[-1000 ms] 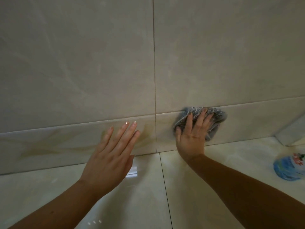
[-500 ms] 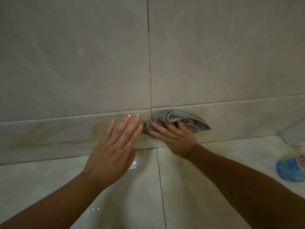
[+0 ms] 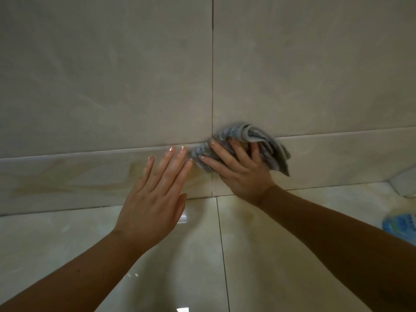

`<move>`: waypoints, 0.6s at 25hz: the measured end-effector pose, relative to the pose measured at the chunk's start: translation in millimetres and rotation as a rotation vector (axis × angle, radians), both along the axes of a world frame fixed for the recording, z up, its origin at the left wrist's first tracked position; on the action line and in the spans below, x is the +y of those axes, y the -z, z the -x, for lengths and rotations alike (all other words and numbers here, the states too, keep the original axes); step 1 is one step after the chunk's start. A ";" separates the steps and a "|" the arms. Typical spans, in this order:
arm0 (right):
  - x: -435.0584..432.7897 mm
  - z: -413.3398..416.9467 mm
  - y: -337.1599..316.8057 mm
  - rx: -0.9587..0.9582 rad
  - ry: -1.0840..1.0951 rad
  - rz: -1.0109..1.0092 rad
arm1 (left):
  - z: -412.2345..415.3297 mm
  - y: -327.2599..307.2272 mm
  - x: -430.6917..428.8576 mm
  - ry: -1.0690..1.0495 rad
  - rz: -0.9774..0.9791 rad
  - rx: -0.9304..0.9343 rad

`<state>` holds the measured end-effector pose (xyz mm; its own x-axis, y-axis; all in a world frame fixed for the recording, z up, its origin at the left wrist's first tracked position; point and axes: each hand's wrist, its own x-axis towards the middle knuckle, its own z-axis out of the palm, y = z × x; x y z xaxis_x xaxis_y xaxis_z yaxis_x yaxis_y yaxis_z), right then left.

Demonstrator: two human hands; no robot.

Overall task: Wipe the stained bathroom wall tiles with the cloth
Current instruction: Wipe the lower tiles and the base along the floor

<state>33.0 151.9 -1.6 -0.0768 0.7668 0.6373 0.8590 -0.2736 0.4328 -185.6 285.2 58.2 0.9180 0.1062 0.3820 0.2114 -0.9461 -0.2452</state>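
Note:
A bunched grey patterned cloth (image 3: 238, 132) lies against the beige wall tiles (image 3: 112, 86), where the vertical grout line meets the low skirting tile (image 3: 337, 158). My right hand (image 3: 240, 174) presses it to the wall with spread, fairly straight fingers pointing left, and part of the cloth folds over by the thumb. My left hand (image 3: 155, 199) rests flat on the skirting tile just left of the cloth, fingers straight, fingertips almost touching it. A yellowish stain (image 3: 135, 174) runs along the skirting tile to the left of my left hand.
Glossy cream floor tiles (image 3: 67, 244) stretch below the wall. A blue and white packet-like object (image 3: 400, 224) lies on the floor at the right edge. A pale wall corner (image 3: 405, 183) juts in above it.
My right hand swept the cloth leftwards along the skirting tile to the grout line, then shifted slightly up. My left hand stayed flat on the tile.

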 end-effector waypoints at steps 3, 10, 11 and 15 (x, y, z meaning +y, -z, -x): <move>8.0 5.4 29.6 -0.117 -0.094 0.143 | 5.2 3.0 -1.6 -0.011 0.011 0.003; -47.8 -16.9 69.0 0.204 -0.093 0.556 | 2.1 21.3 -7.8 -0.028 0.031 0.052; -64.1 -25.7 67.8 0.278 -0.066 0.574 | 0.3 23.3 -9.6 -0.027 0.037 0.050; -116.6 -54.5 66.6 0.271 0.009 0.543 | -3.5 28.6 -11.1 -0.019 0.048 0.059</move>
<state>87.5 35.2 -68.2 0.0418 0.9877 0.1508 0.9566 -0.0831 0.2793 -182.1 274.1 29.6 0.9366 0.1409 0.3209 0.2160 -0.9531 -0.2120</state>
